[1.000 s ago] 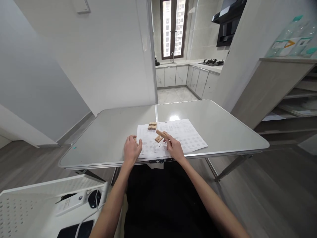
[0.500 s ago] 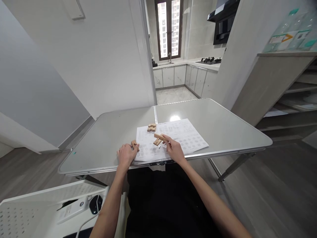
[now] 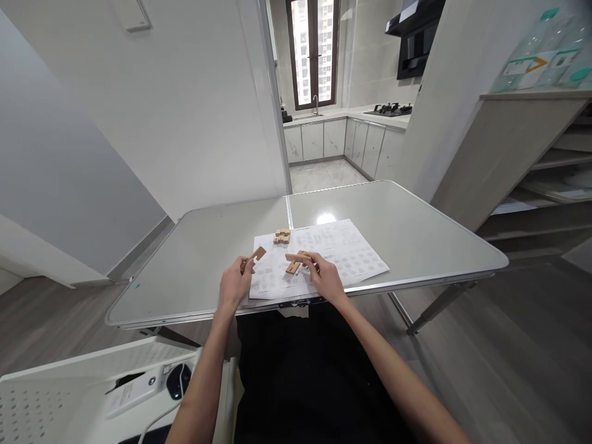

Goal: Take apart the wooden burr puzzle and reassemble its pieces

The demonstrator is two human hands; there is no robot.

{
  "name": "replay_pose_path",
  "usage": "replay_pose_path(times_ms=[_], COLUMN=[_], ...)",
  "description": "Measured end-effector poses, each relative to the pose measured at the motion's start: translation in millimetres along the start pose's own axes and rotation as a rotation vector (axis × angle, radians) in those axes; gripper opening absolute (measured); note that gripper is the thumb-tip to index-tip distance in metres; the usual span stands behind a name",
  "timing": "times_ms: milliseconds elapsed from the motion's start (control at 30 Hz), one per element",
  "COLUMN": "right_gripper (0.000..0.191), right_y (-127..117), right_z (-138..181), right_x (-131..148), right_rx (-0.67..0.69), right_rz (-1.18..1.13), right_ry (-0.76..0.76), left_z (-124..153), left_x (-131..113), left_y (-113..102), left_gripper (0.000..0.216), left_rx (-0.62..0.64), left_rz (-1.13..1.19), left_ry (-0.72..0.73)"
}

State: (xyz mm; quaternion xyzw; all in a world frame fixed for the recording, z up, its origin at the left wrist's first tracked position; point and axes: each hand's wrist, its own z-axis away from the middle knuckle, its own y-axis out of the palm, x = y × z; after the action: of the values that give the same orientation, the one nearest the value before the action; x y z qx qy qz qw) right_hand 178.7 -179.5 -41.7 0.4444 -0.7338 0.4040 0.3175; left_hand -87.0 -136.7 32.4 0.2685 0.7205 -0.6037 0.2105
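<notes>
My left hand [image 3: 235,283] is closed on a flat, notched wooden piece [image 3: 259,253], lifted and tilted at the left edge of a printed sheet [image 3: 361,250]. Between its thumb and fingers my right hand [image 3: 326,277] grips a wooden strip [image 3: 296,258], held level. Below that strip a flat wooden piece [image 3: 292,268] lies on the sheet, partly covered by the strip and fingers. A small cluster of wooden blocks [image 3: 282,237] sits toward the sheet's upper left. The sheet's printed figures are too small to read.
The paper lies on a grey folding table [image 3: 213,240] with a metal rim. At lower left a white plastic basket [image 3: 83,382] holds a white box and a dark object with a cable. Water bottles [image 3: 541,55] stand on a shelf unit at right.
My left hand has raised the notched wooden piece from the table and tilted it. The strip in my right hand has turned slightly and stays over the piece on the paper.
</notes>
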Motion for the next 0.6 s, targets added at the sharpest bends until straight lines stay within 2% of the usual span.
replay_pose_path(times_ms=[133, 300, 600], right_gripper=[0.029, 0.032, 0.036], right_y=[-1, -5, -9], right_z=[-2, -3, -3], right_x=[1, 7, 10], right_rx=[-0.027, -0.064, -0.181], right_rz=[-0.009, -0.040, -0.087], right_ry=[0.027, 0.046, 0.028], left_z=[5, 7, 0], left_x=[-20, -40, -75], left_y=[1, 6, 22], left_gripper=[0.045, 0.051, 0.041], left_rx=[0.154, 0.325, 0.401], left_rz=[0.275, 0.509, 0.633], left_ry=[0.100, 0.134, 0.210])
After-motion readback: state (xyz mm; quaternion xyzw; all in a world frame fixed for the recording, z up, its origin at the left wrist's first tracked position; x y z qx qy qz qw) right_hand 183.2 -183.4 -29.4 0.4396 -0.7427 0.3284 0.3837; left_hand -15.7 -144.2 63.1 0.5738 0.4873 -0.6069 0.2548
